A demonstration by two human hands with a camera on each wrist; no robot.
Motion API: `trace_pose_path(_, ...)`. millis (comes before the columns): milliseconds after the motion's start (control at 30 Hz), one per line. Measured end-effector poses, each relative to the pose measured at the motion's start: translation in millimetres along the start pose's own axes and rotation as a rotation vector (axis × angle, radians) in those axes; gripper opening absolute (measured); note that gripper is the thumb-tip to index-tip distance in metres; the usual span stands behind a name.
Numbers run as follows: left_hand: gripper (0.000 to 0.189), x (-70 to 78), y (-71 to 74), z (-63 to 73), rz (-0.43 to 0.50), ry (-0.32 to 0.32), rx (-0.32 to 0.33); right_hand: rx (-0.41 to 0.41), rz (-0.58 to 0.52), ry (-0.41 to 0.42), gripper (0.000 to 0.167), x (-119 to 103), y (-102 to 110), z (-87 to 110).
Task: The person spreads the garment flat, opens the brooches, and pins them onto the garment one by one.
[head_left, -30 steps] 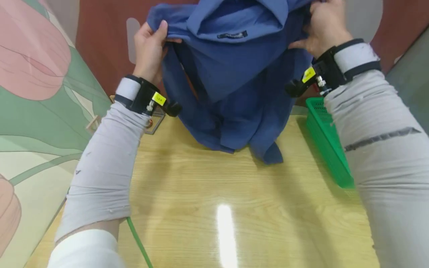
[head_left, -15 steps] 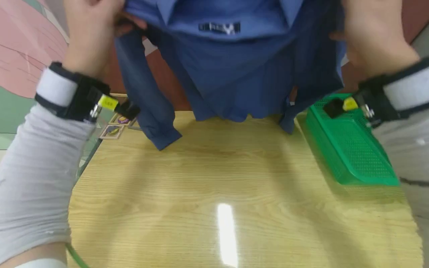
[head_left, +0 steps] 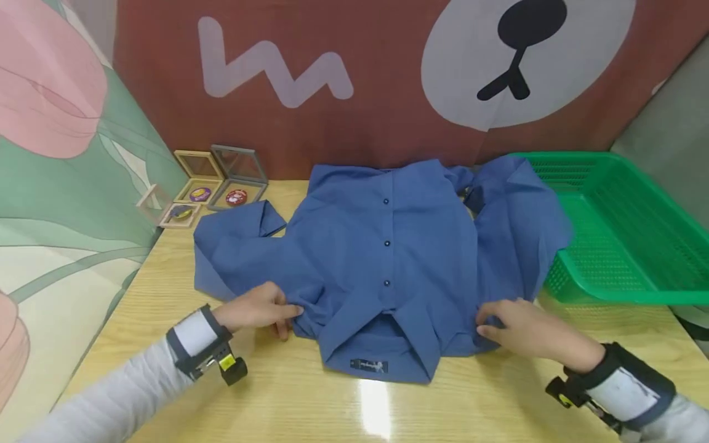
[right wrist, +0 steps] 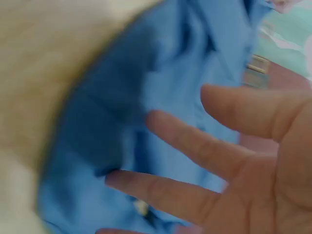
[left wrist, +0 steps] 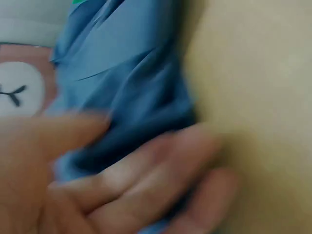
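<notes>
A blue button-up shirt [head_left: 354, 246] lies spread front up on the wooden table, its collar [head_left: 354, 320] toward me and its sleeves out to both sides. At the shoulder on the left, my left hand [head_left: 255, 307] touches the cloth, thumb apart from the loosely bent fingers. Blur in the left wrist view hides the exact contact. My right hand [head_left: 532, 329] is at the opposite shoulder; the right wrist view shows its fingers [right wrist: 185, 141] spread over the shirt. A dark label [head_left: 369, 365] shows inside the collar.
A green plastic basket [head_left: 620, 295] stands on the right, with the right sleeve [head_left: 520, 215] overlapping its near side. Small open frames with round badges [head_left: 236, 197] sit at the back left. A brown printed cloth [head_left: 388, 74] hangs behind the table [head_left: 310, 406].
The shirt, earlier held up by both hands, has come down and now lies flat on the table. Both hands have lowered toward me, and the right hand's fingers have spread.
</notes>
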State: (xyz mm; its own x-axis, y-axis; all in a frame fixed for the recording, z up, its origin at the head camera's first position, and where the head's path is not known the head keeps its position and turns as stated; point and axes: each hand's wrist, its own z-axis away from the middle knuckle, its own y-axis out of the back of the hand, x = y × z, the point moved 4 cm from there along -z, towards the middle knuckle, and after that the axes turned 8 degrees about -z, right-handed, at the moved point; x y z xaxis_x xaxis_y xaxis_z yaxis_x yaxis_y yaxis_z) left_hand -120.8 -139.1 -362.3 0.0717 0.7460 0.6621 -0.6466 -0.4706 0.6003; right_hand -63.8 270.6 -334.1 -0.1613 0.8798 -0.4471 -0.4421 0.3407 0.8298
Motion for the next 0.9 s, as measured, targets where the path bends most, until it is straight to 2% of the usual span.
trace_pose_path(100,0.050,18.3,25.4,5.2,-0.237,-0.010,-0.028,0.086,0.003,0.005,0.020,-11.1,11.3,-1.9)
trace_pose_path(200,0.050,46.8,56.8,0.8,-0.396,-0.058,0.020,0.197,0.008,0.057,0.030,-32.6,23.2,-7.6)
trace_pose_path(267,0.045,68.3,73.3,-8.5,-0.442,-0.116,0.076,0.229,0.015,0.081,0.037,-48.7,25.7,-14.3)
trace_pose_path(300,0.042,79.0,80.0,-14.5,-0.453,-0.162,0.107,0.230,0.015,0.083,0.041,-56.3,25.5,-18.3)
trace_pose_path(367,0.035,99.7,90.4,-27.0,-0.471,-0.214,0.180,0.222,0.012,0.081,0.048,-70.3,23.1,-27.1)
trace_pose_path(467,0.031,124.2,100.4,-45.9,-0.489,-0.227,0.279,0.199,0.004,0.068,0.055,-87.2,18.7,-41.4)
trace_pose_path(567,0.029,140.9,103.8,-64.7,-0.487,-0.163,0.350,0.176,0.000,0.089,0.057,-99.1,14.0,-54.6)
trace_pose_path(667,0.032,151.0,99.9,-86.0,-0.489,-0.117,0.389,0.133,-0.006,0.107,0.059,-105.0,7.5,-65.4)
trace_pose_path(733,0.042,154.9,92.7,-102.8,-0.506,-0.130,0.399,0.091,-0.014,0.110,0.061,-107.1,1.9,-70.6)
trace_pose_path(800,0.056,156.4,82.8,-120.7,-0.542,-0.165,0.381,0.048,-0.018,0.105,0.064,-108.3,-4.2,-75.2)
trace_pose_path(900,0.074,155.6,66.4,-147.4,-0.652,-0.220,0.347,-0.013,-0.011,0.090,0.067,-110.0,-13.8,-82.3)
